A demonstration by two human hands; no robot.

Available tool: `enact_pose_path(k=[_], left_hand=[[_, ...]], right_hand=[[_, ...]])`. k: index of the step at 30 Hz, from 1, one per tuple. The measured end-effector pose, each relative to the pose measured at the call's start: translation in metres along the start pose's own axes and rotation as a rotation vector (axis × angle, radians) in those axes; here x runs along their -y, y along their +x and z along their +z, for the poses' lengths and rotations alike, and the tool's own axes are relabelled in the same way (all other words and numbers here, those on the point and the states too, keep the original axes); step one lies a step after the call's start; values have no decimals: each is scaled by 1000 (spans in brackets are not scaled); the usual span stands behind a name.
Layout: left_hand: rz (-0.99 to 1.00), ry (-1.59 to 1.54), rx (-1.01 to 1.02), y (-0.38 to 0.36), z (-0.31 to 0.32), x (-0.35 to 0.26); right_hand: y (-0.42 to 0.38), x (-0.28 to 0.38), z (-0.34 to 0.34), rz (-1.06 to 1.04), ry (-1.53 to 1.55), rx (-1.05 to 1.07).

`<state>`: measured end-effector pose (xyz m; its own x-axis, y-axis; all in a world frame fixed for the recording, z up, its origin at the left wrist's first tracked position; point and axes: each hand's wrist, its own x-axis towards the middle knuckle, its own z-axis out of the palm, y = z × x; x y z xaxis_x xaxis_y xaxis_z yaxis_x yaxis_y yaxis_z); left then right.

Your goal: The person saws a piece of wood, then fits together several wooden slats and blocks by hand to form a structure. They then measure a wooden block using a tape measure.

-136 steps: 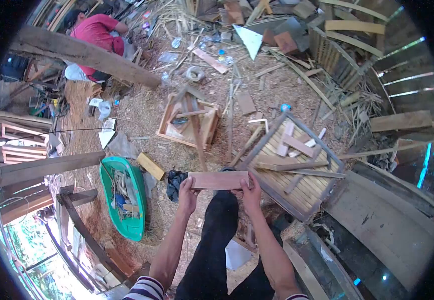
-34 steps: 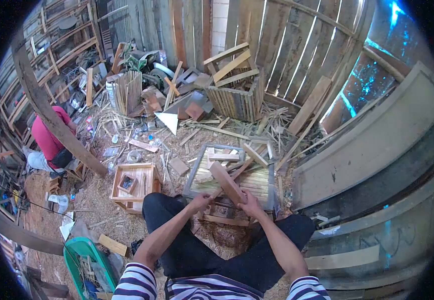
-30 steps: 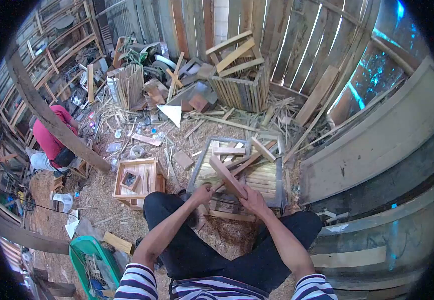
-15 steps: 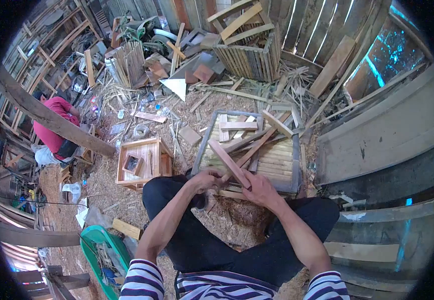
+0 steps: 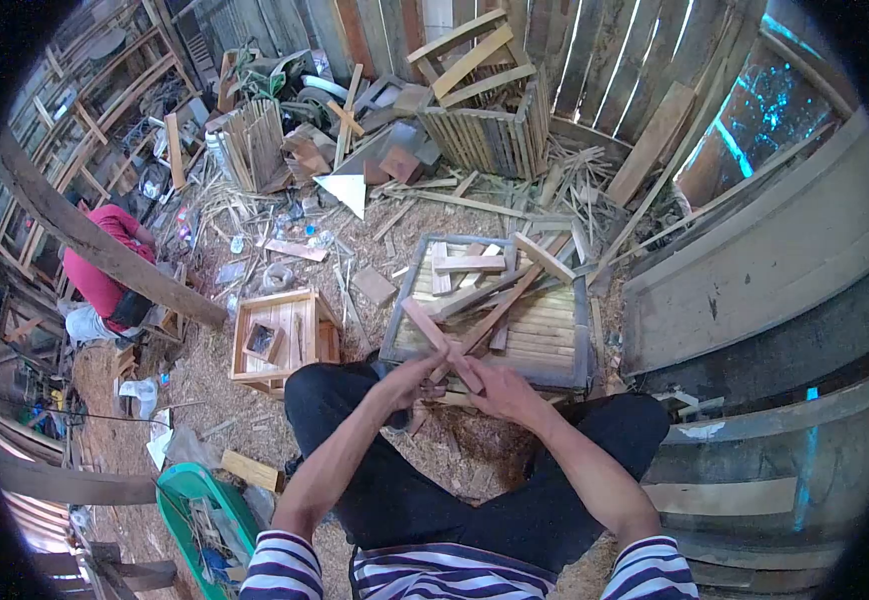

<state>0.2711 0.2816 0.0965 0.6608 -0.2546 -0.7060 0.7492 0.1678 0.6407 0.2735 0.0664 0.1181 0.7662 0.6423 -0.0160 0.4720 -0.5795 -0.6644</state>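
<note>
A short flat strip of reddish wood (image 5: pixel 422 319) slants up and to the left in front of me, above my knees. My right hand (image 5: pixel 503 391) is closed around its lower end. Lying across the middle of the strip is my left hand (image 5: pixel 410 380), its fingers bent against the wood and slightly blurred; whatever may be pinched in them is hidden. Just beyond both hands, a slatted panel with a grey frame (image 5: pixel 585 345) rests on the ground. Several loose wooden pieces lie on the panel, among them a short pale block (image 5: pixel 470 264) and a long brown strip (image 5: pixel 503 310).
To the left stands a small wooden stool (image 5: pixel 325 345) with a little box frame (image 5: pixel 264 342) on it. A green plastic container (image 5: pixel 170 500) sits lower left. Another person in red (image 5: pixel 105 265) crouches behind a curved post (image 5: pixel 145 265). Shavings and scrap cover the floor.
My left hand has come from beside the strip onto it. The strip and my right hand have shifted slightly left and down. The view has tilted a little.
</note>
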Motion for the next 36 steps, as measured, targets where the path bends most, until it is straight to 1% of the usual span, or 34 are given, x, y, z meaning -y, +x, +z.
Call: enact_pose_path(k=[1,2,3,4,5,7,8,9,10,11,12,13,14,15,17,18,19,20,21,22,23,25,26,27,28,29,31,32,33,34,35,36], left_hand=[[7,6,3,1,3,-1],[42,21,15,2,5,-2],[78,34,28,1,8,-3],[87,17,-17,8,5,1],[94,17,-10,11,4,2],[135,105,-65,10,8,2],[95,81,-107,26,1,12],[99,79,-101,21,6,11],[135,109,-69,9,12,5],[171,140,-42,0,15,-1],[198,203,-87,-2,18,0],[202,204,-99,3,15,3],[194,313,-127,11,11,8],[178,421,-150,12,10,12],[182,432,-164,15,7,16],[202,431,-194,10,10,13],[221,430,-223,7,11,11],[221,435,-226,8,11,11],[272,366,-192,8,12,14],[321,296,-156,8,12,17],[321,297,-160,8,12,17],[236,263,-130,2,15,11],[241,259,-138,2,14,8],[245,258,-95,3,12,5],[251,250,-59,0,9,2],[263,230,-87,-3,5,-2],[503,360,-96,-15,2,-19],[587,423,-112,-23,1,-29],[599,408,-136,-24,-2,-37],[577,423,-97,-24,-5,-43],[553,441,-51,-25,-7,-47],[571,517,-63,-22,-9,-49]], right_hand=[[2,2,-1,5,8,16],[4,2,-7,57,95,110],[8,-1,-11,55,89,107],[13,-9,-15,10,110,231],[18,-19,-19,-33,129,356],[29,-29,-34,-60,167,381],[32,-34,-40,-108,81,362],[34,-35,-46,-159,-5,341],[39,-40,-47,-142,-30,395],[45,-47,-50,-148,-34,391],[54,-52,-57,-100,-3,445],[60,-56,-60,-55,29,502],[60,-57,-56,39,6,262],[62,-60,-50,37,15,269],[66,-68,-41,83,-248,-146],[66,-70,-35,-48,-310,-187],[65,-72,-29,-49,-305,-191],[65,-74,-23,-73,-420,-106],[66,-76,-17,-98,-533,-19],[68,-79,-14,-100,-528,-20],[71,-82,-11,-129,-570,-29],[76,-92,-7,-168,-616,-37],[77,-97,-6,-228,-631,-40],[80,-102,-5,-293,-646,-42],[84,-103,-6,-335,-564,-69],[87,-104,-7,-370,-563,-57],[85,-79,-29,-223,-297,7],[84,-71,-34,-224,-238,-35],[80,-66,-40,-221,-179,-79],[76,-63,-46,-325,-297,-119],[73,-59,-47,-340,-302,-112],[67,-55,-51,-292,-331,-114]])
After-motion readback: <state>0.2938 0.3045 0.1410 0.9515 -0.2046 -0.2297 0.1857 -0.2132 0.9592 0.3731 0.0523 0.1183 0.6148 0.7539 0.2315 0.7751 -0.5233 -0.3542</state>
